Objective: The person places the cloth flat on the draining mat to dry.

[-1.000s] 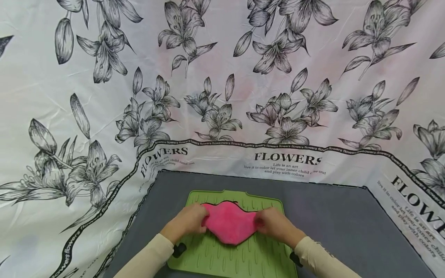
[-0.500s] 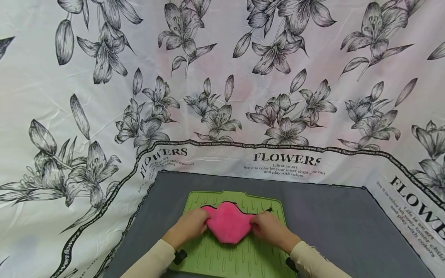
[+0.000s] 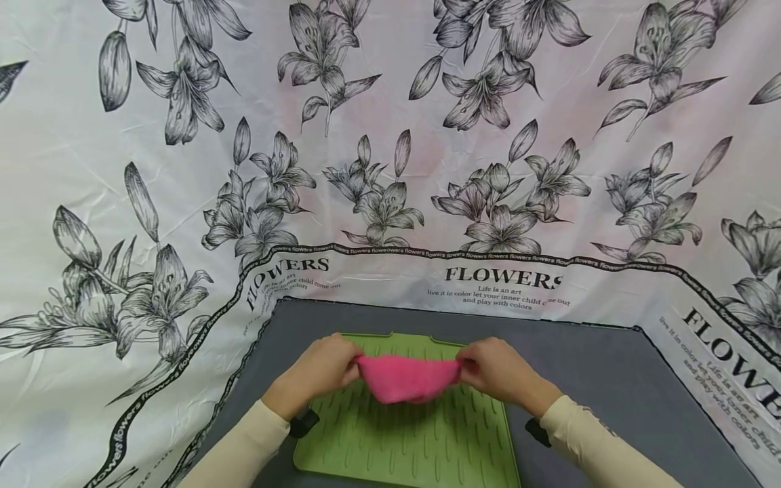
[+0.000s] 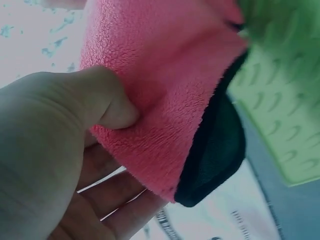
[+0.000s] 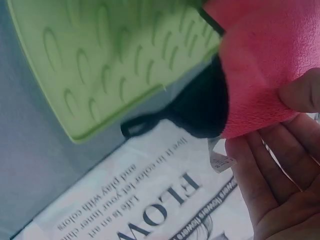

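Observation:
A pink fleecy cloth (image 3: pixel 409 379) with a dark trim hangs folded between the two hands, above a green ridged mat (image 3: pixel 403 444). At its left end my left hand (image 3: pixel 323 366) pinches the fabric, thumb on top and fingers beneath; the left wrist view shows the cloth's dark underside (image 4: pixel 215 145). My right hand (image 3: pixel 503 369) pinches the opposite end in the same way. Beside that grip, the right wrist view shows a dark hanging loop (image 5: pixel 145 122) and a small white label (image 5: pixel 220 159).
The mat lies on a dark grey tabletop (image 3: pixel 586 393). White fabric printed with flowers (image 3: pixel 500 169) rises behind the table and along both sides. A dark strap piece (image 3: pixel 303 421) sits at the left wrist, another (image 3: pixel 537 432) at the right.
Both hands have lifted the cloth up off the mat and spread slightly apart. Its near part, spread over the mat before, now sags between them.

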### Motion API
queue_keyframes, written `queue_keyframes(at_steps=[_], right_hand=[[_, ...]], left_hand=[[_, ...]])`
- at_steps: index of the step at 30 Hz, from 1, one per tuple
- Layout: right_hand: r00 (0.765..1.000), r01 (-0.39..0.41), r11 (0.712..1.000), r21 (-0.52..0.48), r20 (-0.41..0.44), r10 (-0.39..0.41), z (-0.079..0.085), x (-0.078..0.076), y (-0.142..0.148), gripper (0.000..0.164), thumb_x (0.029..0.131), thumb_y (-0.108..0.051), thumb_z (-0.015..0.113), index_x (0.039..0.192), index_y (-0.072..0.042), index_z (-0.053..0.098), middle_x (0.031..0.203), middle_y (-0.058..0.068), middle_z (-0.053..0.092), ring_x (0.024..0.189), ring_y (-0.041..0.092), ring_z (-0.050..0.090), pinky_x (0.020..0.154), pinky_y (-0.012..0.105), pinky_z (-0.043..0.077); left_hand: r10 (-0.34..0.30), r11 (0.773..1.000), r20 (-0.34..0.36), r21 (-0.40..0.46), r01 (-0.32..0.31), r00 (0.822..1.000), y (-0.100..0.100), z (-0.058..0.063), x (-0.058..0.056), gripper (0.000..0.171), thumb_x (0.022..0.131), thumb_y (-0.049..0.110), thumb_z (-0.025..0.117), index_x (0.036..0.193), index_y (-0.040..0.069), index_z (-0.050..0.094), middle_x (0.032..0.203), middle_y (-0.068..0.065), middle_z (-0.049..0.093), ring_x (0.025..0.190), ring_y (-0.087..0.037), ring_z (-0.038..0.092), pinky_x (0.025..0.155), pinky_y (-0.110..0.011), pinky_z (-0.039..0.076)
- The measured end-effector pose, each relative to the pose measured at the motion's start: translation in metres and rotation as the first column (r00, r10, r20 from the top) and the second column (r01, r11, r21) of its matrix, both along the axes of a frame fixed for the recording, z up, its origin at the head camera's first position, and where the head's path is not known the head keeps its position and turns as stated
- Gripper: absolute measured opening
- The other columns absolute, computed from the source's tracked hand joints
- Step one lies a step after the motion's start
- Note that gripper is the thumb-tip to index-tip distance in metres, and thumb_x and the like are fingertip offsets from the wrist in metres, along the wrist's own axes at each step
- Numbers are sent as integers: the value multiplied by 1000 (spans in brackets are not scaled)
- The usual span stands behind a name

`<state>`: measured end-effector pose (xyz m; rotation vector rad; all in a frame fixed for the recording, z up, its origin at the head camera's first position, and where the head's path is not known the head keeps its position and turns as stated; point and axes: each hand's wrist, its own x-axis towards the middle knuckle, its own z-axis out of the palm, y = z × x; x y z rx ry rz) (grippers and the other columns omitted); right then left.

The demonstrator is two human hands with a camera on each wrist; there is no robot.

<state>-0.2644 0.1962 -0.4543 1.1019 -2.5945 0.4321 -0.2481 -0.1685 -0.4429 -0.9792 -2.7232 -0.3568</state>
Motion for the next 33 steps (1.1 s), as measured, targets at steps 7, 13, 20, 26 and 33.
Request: queue_keyframes(at_steps=[7, 13, 20, 26, 33], right_hand=[[1000, 11, 1000, -23, -6, -11, 6, -12, 1, 16, 88, -1, 77, 87, -17, 80, 77, -12, 70, 65, -1, 54, 60, 23, 48], [995, 88, 995, 43, 44, -90, -16, -17, 1, 15, 94, -6, 82, 108, -9, 84, 104, 2, 83, 96, 21, 79, 82, 42, 66], [995, 85, 995, 53, 40, -87, -25, -15, 2, 18, 91, -6, 86, 109, -8, 84, 106, 4, 83, 98, 24, 80, 83, 45, 66], [995, 70, 996, 53, 63, -73, -22, -10, 0, 17, 91, -5, 86, 108, -7, 85, 104, 3, 84, 97, 23, 80, 82, 43, 66], [990, 56, 996, 67, 127, -65, -22, -2, -4, 17, 91, -2, 84, 107, -5, 85, 103, 4, 84, 96, 25, 80, 80, 42, 66]], left_hand=[[21, 1000, -60, -1, -21, 998, 1, 6, -10, 28, 87, -1, 72, 70, 18, 60, 66, 7, 52, 60, -7, 39, 53, -24, 34], [78, 995, -60, -64, -82, 995, -2, -23, -17, 9, 95, 3, 78, 104, 7, 78, 95, -6, 76, 84, -22, 74, 65, -35, 59], [95, 992, -43, -75, -98, 995, -5, -28, -14, 25, 95, 9, 82, 119, 4, 78, 112, -10, 80, 98, -28, 77, 74, -41, 65], [33, 998, -45, -51, -36, 998, -2, -21, -12, 12, 92, 7, 81, 103, 7, 78, 97, -5, 77, 88, -21, 74, 68, -36, 61], [-25, 998, 11, -62, 26, 1000, 9, -17, -3, 13, 89, 10, 82, 100, 6, 77, 92, -4, 75, 82, -17, 66, 62, -31, 54]])
